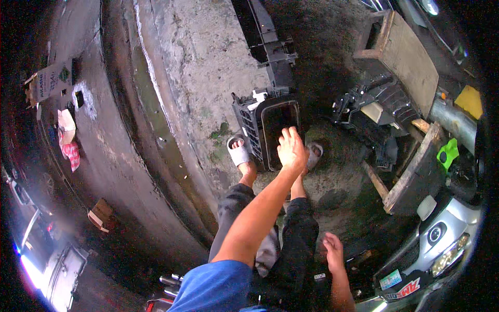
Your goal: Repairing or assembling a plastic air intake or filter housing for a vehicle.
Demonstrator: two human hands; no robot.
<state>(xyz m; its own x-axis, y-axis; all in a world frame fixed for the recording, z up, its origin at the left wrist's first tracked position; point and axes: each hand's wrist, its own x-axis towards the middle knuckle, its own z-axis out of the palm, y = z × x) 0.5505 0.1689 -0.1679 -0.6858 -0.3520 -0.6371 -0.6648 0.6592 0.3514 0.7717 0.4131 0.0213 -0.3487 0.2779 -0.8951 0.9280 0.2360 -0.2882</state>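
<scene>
A black plastic car part [247, 122] with slatted sides stands upright on the ground between my feet, a white piece at its upper left corner. Its top is a dark rectangular panel [274, 130] with a rounded rim. Over the right part of that panel is my left hand [292, 152], fingers stretched out and close together, gripping nothing that I can see; whether the fingertips touch the panel, I cannot tell. My right hand [333, 249] is held beside my right leg, its fingers loosely bent and apart, with nothing in it.
Beyond the panel lies a long black plastic part [280, 73]. To the right are a wooden box [405, 54], a heap of black parts [371, 112], a wooden frame [413, 169] and a silver car front [452, 223]. A wet gutter [161, 130] runs along the left, with a cardboard box [54, 83] beyond.
</scene>
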